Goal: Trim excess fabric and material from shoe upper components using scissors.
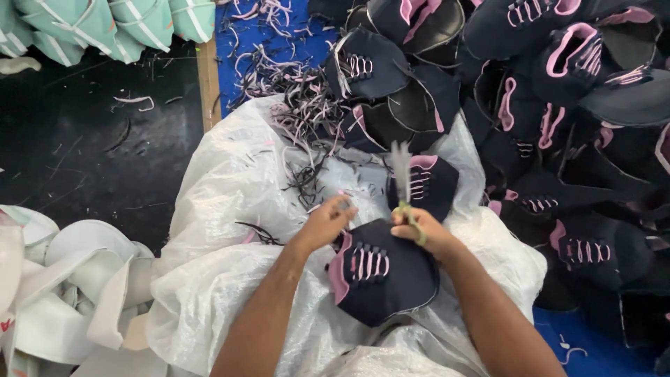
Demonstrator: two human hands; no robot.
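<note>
A dark navy shoe upper (387,283) with pink lining and pink laces lies on a white plastic sack (230,209) in front of me. My left hand (328,222) pinches the upper's top left edge by the pink lining. My right hand (419,229) rests on its top right edge and grips small scissors (403,183) with a yellowish handle; their blades point up and are blurred. A second navy upper (427,183) lies just behind the hands.
A large heap of navy and pink uppers (558,105) fills the right side. Pink and dark trimmings (293,91) are scattered over the sack and blue surface. Green uppers (105,24) sit top left, white pieces (63,279) bottom left, a black floor (91,153) between.
</note>
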